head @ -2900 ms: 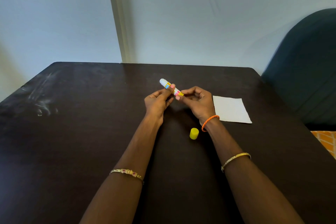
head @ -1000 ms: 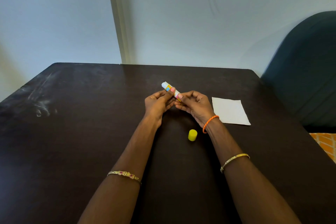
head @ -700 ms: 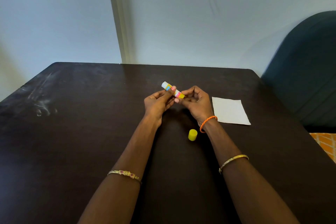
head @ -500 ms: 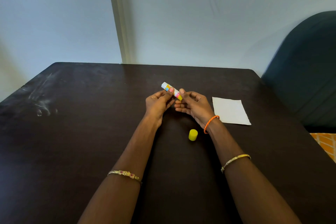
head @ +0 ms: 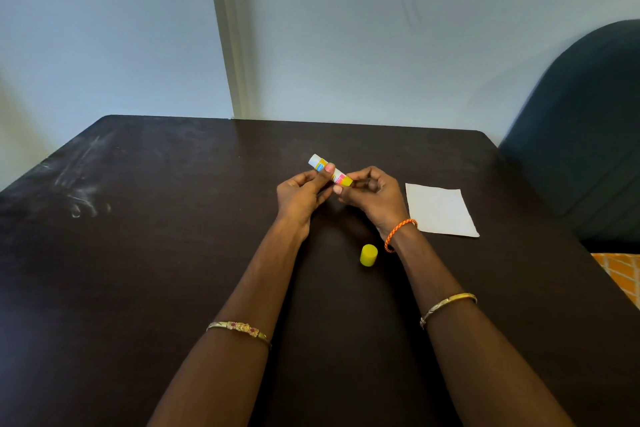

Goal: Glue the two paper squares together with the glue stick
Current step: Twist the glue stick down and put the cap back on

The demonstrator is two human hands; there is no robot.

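Both hands hold the uncapped glue stick (head: 329, 171) above the middle of the dark table (head: 138, 253). It is white with a yellow, blue and pink label, and its white tip points up and to the left. My left hand (head: 300, 194) pinches the barrel with thumb and fingers. My right hand (head: 372, 196) grips the yellow base end. The yellow cap (head: 368, 255) stands on the table just below my right wrist. White paper (head: 440, 209) lies flat to the right of my right hand; I cannot tell whether it is one sheet or two stacked.
A dark blue chair back (head: 585, 135) rises at the table's right edge. The wall and a pale vertical trim (head: 230, 45) stand right behind the table's far edge. Whitish smears (head: 79, 198) mark the table's left side.
The right fingers have shifted back and forth on the glue stick's base, as in twisting. The stick, cap and paper have stayed where they were.
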